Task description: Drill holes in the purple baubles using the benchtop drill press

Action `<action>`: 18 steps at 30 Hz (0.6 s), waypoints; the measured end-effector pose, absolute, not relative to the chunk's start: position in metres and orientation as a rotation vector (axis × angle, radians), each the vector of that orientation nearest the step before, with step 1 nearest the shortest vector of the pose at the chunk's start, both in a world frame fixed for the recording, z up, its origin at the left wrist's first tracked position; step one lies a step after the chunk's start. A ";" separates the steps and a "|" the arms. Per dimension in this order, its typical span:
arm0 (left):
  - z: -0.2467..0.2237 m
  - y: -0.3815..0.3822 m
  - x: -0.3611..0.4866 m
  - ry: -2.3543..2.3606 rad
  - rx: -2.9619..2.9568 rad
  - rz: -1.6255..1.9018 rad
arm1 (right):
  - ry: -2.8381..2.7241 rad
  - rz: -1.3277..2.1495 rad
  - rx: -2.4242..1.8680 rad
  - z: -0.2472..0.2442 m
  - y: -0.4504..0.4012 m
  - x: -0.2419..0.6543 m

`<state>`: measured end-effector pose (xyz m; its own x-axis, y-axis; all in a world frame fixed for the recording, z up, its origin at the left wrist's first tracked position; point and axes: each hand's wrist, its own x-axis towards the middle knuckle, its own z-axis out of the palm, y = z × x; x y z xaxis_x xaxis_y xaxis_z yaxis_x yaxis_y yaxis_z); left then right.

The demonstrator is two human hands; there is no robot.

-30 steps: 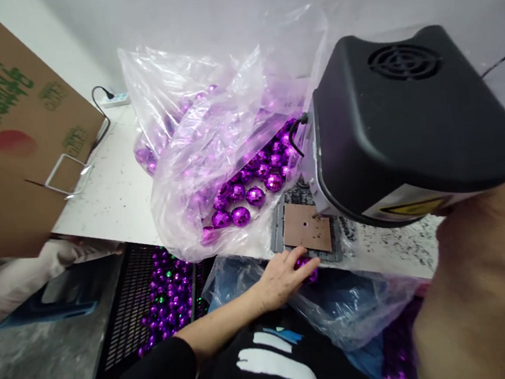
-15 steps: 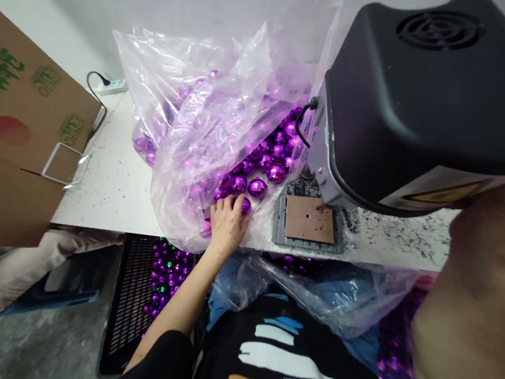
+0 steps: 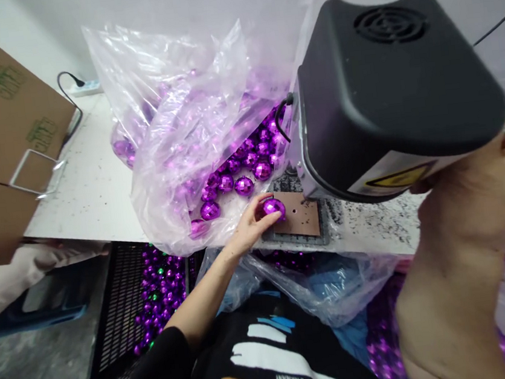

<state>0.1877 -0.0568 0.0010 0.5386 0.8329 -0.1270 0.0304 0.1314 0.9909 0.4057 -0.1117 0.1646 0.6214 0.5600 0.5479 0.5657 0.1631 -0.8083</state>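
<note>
Between thumb and fingers, my left hand (image 3: 256, 220) holds a shiny purple faceted ball (image 3: 274, 209) at the left edge of a brown square plate (image 3: 304, 223) with a small hole. The plate lies on a grey base under a black machine (image 3: 395, 82). My right hand (image 3: 499, 155) is raised beside the machine's right side, by a metal lever; its fingers are mostly hidden behind the housing, so their grip cannot be made out. Left of the machine, a clear plastic bag (image 3: 180, 118) lies open with many purple balls (image 3: 243, 185) in and before it.
A cardboard box (image 3: 3, 163) with a wire handle stands at the left. Below the white table (image 3: 85, 202) is a black crate (image 3: 108, 327) with small purple and green balls. Another person's leg (image 3: 24, 270) shows at left. Dark specks lie right of the plate.
My left hand has moved right from the ball pile to the brown plate, bringing a purple ball. The view has shifted, so the box and machine appear further left. My right hand stays by the machine.
</note>
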 end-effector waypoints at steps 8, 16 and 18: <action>-0.015 -0.059 0.211 0.909 1.449 0.702 | -1.029 0.018 -1.408 0.158 -0.111 0.411; -0.020 -0.062 0.231 0.897 2.125 0.829 | -1.042 0.012 -1.463 0.160 -0.113 0.412; -0.023 -0.064 0.235 0.898 2.229 0.821 | -1.028 0.018 -1.478 0.160 -0.114 0.410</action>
